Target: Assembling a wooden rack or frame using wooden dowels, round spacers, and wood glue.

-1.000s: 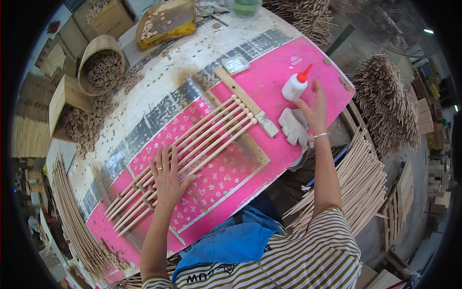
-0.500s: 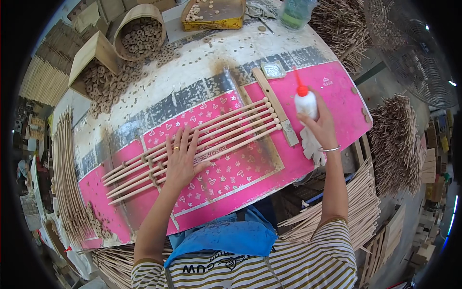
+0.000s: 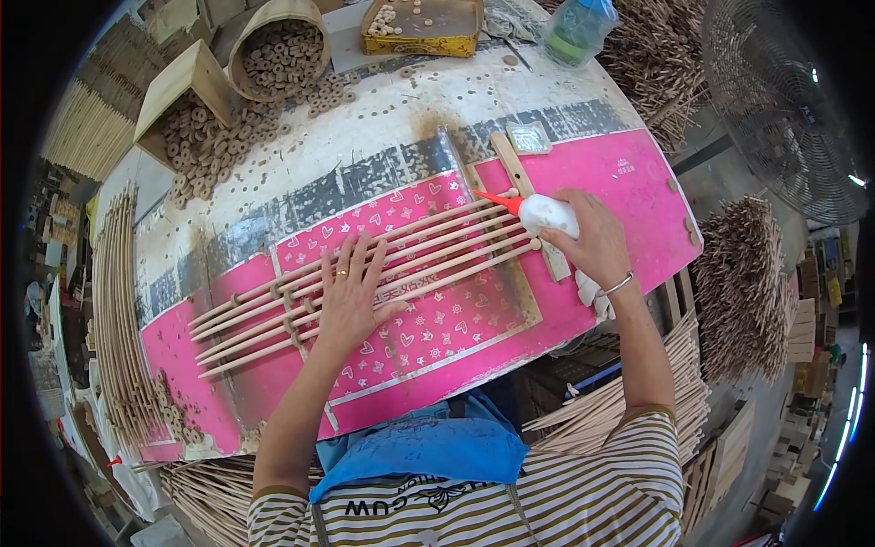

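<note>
Several wooden rods (image 3: 458,275) slant up rightward beneath the left hand (image 3: 351,296), its fingers spread; right of it, 1 red nozzle (image 3: 498,201) points left on a near-level white bottle (image 3: 549,216) gripped in the right hand (image 3: 597,239).

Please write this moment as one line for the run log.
left hand: flat across wooden sticks | right hand: grip on white bottle, tipped sideways | red nozzle: pointing left, near sticks' right ends, contact unclear
</note>
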`<state>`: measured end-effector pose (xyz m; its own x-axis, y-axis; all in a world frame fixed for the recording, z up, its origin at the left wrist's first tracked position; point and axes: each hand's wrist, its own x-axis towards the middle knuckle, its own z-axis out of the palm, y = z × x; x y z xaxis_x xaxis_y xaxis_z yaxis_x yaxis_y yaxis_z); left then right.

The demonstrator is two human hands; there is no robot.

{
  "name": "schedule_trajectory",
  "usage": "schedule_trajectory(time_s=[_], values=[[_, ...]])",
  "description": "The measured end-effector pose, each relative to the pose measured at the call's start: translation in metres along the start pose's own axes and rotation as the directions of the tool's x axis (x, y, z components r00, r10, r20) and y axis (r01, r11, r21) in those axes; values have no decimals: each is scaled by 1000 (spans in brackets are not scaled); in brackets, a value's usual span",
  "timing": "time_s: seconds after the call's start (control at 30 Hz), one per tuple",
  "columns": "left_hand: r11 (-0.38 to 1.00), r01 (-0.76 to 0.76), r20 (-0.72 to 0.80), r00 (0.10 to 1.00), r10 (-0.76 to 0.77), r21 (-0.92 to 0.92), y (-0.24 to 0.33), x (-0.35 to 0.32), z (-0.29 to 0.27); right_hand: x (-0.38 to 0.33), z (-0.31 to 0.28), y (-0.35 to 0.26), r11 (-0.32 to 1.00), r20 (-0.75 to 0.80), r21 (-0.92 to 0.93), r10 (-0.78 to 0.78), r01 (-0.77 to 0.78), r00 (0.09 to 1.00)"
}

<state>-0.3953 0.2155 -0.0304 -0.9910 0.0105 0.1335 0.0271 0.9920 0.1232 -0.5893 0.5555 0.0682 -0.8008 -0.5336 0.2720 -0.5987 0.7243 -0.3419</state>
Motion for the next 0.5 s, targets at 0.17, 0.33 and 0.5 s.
schedule_trajectory(time_s=[0.17,0.33,0.5], values=[[1000,-1,-2,1000,1,-6,1,1,0,5,1,-4,998,-2,-12,-54,54,999],[1000,4,-4,1000,-4,-10,0,1,-1,6,3,-6,999,12,-13,-39,39,999],[1000,-1,-14,1000,1,-24,0,1,0,6,4,-9,1000,30,-17,-3,4,1000]])
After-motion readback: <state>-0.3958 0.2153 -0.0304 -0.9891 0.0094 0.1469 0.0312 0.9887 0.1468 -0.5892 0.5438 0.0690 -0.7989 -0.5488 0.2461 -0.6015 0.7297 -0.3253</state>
